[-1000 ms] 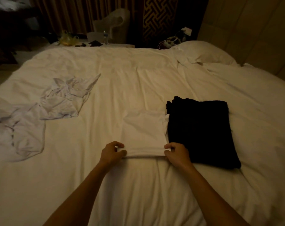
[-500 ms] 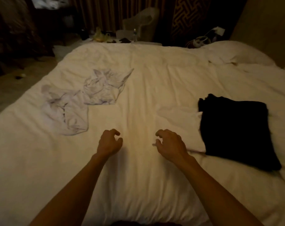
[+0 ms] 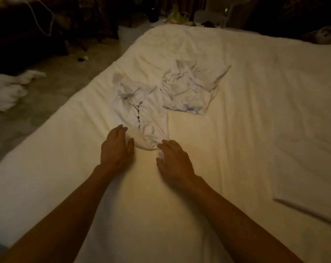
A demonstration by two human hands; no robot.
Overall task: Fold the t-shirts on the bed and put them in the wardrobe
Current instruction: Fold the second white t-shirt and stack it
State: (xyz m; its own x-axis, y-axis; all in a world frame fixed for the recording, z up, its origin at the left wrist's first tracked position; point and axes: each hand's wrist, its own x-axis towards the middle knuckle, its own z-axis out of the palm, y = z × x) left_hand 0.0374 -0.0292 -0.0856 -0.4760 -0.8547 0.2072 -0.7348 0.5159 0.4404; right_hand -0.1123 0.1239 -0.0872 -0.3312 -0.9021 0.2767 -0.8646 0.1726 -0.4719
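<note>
Near tee [image 3: 142,118]: white, crumpled, left-centre of bed [image 3: 255,82], one end toward the person. Dark patterned strip [image 3: 137,112] runs down its middle; can't tell if print or neckline. 2nd tee [image 3: 189,92] sits just beyond and to the right, also white and bunched up. Edges of the two touch or overlap, can't separate them in this light.

Hands: left hand [image 3: 116,149] has fingers straight, tips on the near-left edge of the near tee. Right hand [image 3: 175,162] has fingers spread, tips at its near-right corner. Both flat and wide, nothing pinched afaict.

Progress est.: early/mid. 2 tees unfolded. Flat white piece [image 3: 308,186] at right w/ a crisp near edge looks like a folded tee, but it's cut off by the frame so not sure. Wardrobe not in shot, so can't say what's in it. Left to do: fold both, carry the lot over.

Hard to read: room v dim, some blur. White heap [image 3: 7,92] on floor [image 3: 47,82] at left is fabric of some kind, can't ID. Far end: pale chair [image 3: 223,14] plus clutter, too dark to name.
</note>
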